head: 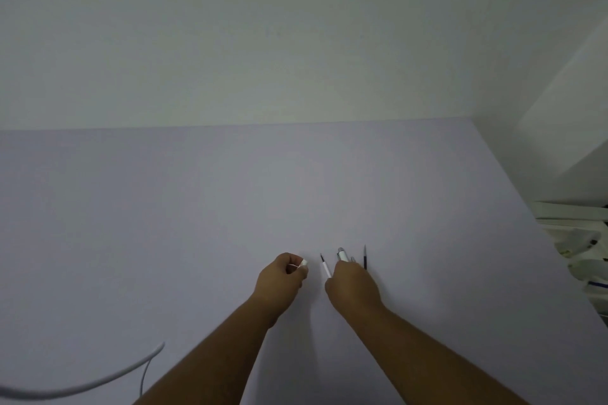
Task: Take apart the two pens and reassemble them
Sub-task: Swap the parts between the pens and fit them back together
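My left hand (283, 276) is closed around a small white pen part (303, 263) that sticks out between its fingertips. My right hand (351, 284) grips a white refill (325, 268) with a dark tip that points away from me. Just beyond its fingers a grey and white pen barrel (342, 254) lies on the table, partly hidden by the hand. A second, dark refill (365, 257) lies to the right of the barrel, touching nothing I can make out.
The pale lilac table (230, 207) meets a white wall at the back. A white cable (108, 378) curves across the near left corner. Off the table's right edge stands a white rack with clutter (579, 240).
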`<state>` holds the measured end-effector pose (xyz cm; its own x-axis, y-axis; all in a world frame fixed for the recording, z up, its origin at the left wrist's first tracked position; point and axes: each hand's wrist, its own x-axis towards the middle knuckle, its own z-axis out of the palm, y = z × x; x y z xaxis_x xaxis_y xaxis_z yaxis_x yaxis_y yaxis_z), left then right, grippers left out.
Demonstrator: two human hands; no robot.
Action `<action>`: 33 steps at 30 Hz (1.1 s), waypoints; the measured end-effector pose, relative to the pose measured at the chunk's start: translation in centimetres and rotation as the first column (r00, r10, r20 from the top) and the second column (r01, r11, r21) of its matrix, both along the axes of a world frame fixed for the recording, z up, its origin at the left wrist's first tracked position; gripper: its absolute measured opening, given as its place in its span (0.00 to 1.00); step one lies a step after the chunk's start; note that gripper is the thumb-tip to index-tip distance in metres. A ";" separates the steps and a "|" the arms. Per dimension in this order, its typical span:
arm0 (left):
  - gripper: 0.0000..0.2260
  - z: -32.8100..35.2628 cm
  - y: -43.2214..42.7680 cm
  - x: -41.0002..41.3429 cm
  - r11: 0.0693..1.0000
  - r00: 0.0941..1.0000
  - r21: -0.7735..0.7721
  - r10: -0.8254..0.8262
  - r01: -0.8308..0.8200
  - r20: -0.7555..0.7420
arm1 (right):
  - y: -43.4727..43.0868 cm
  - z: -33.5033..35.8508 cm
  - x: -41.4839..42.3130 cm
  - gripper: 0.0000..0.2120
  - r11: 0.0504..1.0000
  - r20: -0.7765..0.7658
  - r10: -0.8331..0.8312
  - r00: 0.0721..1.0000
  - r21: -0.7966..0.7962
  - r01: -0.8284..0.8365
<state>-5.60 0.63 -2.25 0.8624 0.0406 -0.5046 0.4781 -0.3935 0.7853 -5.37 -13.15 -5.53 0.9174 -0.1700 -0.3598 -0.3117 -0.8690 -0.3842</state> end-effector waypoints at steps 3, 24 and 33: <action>0.08 0.0 0.3 -0.1 0.999 0.999 0.032 -0.041 0.041 -0.009 | -0.2 1.0 0.4 0.14 0.975 0.033 -0.136 0.990 0.179 0.128; 0.02 1.0 -1.4 0.1 0.991 0.992 -0.050 -0.126 0.127 0.028 | -1.8 3.5 0.5 0.05 0.614 -0.050 -0.373 0.926 0.735 0.287; 0.03 0.8 -1.7 0.7 0.987 0.989 -0.071 -0.142 0.146 0.048 | -2.9 4.6 1.5 0.10 0.563 -0.049 -0.418 0.907 0.770 0.301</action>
